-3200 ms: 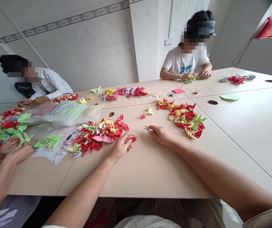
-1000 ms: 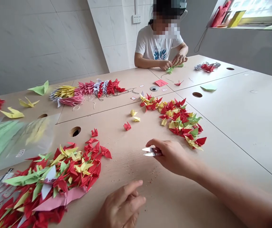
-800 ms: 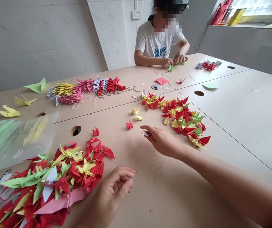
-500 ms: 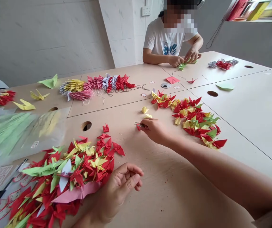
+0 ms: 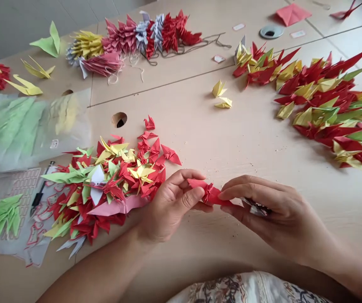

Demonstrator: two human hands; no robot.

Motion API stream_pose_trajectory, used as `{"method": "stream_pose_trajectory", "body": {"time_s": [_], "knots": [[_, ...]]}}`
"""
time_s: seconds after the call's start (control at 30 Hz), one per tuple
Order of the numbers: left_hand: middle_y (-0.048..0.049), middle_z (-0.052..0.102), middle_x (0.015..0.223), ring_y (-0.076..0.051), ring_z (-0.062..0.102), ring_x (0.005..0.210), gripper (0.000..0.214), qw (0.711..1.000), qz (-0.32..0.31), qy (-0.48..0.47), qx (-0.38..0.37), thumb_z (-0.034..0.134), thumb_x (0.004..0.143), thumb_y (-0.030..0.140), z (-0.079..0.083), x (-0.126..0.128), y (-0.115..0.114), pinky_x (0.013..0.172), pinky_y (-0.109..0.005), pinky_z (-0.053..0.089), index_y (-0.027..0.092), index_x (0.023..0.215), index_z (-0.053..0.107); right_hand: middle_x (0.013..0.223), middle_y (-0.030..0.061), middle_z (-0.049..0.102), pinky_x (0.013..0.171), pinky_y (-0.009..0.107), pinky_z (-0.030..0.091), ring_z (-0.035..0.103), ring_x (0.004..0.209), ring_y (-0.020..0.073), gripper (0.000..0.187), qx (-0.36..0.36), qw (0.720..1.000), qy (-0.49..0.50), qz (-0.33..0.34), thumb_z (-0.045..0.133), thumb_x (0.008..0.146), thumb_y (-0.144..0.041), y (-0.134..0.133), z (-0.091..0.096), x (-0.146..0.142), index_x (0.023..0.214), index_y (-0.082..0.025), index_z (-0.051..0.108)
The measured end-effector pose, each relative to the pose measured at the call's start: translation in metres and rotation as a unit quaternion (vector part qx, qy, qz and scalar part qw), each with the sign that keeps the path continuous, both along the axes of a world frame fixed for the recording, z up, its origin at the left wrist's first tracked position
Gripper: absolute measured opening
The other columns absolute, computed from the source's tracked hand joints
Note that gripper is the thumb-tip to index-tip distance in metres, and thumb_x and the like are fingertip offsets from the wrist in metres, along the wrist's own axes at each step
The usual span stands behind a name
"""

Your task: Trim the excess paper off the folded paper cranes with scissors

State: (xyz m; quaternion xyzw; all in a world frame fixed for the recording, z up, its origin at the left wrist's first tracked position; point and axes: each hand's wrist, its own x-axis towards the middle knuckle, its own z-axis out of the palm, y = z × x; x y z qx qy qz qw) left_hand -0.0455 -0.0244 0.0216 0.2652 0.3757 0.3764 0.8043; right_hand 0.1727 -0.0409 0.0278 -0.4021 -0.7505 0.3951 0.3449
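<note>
Both my hands meet low over the table's near edge around one small red folded paper crane (image 5: 208, 192). My left hand (image 5: 171, 204) pinches its left end between thumb and fingers. My right hand (image 5: 272, 214) pinches its right end, and a small pair of metal snips (image 5: 256, 207) is tucked in the same hand's palm. Just left of my left hand lies a pile of red, yellow and green paper cranes (image 5: 111, 181) with a pink sheet under it.
A second pile of cranes (image 5: 320, 97) spreads at the right. Two loose yellow cranes (image 5: 220, 94) lie mid-table. A strung row of cranes (image 5: 137, 38) lies at the back. Plastic bags of green paper (image 5: 26, 126) sit at the left, by a cable hole (image 5: 119, 120).
My right hand reached out to a lone red crane mid-table and brought it back near me. My left hand rose to take its other end. The view has tilted down to the table.
</note>
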Motion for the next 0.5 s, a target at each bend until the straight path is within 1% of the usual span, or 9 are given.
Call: {"method": "stream_pose_trajectory", "body": {"time_s": [0.07,0.17,0.3,0.4,0.5], "knots": [[0.0023,0.078,0.082,-0.008,0.072,0.071,0.022,1.0,0.007,0.004,-0.017,0.087,0.082,0.028,0.0016,-0.0007,-0.0003,0.067,-0.018,0.063,0.019,0.096,0.073,0.106,0.0016,0.076,0.077,0.02,0.059,0.074,0.09,0.0122,0.031,-0.011,1.0,-0.008,0.011,0.068,0.094,-0.011,-0.0017,0.0013,0.0013,0.119,-0.029,0.066],[0.0026,0.078,0.08,-0.008,0.072,0.068,0.021,0.998,-0.003,-0.014,-0.061,0.089,0.079,0.025,0.0031,-0.0021,-0.0008,0.065,-0.017,0.062,0.019,0.092,0.074,0.107,0.0008,0.077,0.067,0.017,0.058,0.073,0.081,0.0107,0.027,-0.024,0.999,-0.015,0.022,0.072,0.096,-0.022,-0.0009,0.0027,0.0052,0.121,-0.031,0.069],[0.0039,0.079,0.079,-0.01,0.074,0.067,0.021,0.994,-0.033,-0.047,-0.095,0.087,0.081,0.023,0.0037,-0.0028,-0.0039,0.064,-0.018,0.062,0.024,0.098,0.074,0.102,0.0006,0.077,0.06,0.016,0.055,0.071,0.075,0.0099,0.019,-0.064,0.997,0.01,0.039,0.071,0.097,-0.025,0.0002,0.0031,0.0072,0.116,-0.029,0.07],[0.0034,0.079,0.08,-0.01,0.074,0.068,0.016,0.994,-0.043,-0.046,-0.094,0.087,0.081,0.024,0.0045,-0.0025,-0.0059,0.066,-0.019,0.062,0.025,0.094,0.077,0.095,-0.0014,0.075,0.053,0.017,0.051,0.062,0.061,0.0077,0.012,-0.102,0.993,0.018,0.053,0.068,0.099,-0.027,-0.0001,0.0055,0.0068,0.111,-0.029,0.07],[0.0028,0.078,0.082,-0.01,0.073,0.068,0.013,0.992,-0.052,-0.046,-0.103,0.089,0.079,0.023,0.006,-0.0019,-0.0059,0.066,-0.02,0.062,0.024,0.087,0.079,0.076,-0.0042,0.07,0.042,0.019,0.045,0.055,0.05,0.0091,0.007,-0.141,0.988,0.008,0.056,0.064,0.102,-0.034,-0.0013,0.0073,0.0096,0.106,-0.031,0.069]]}}
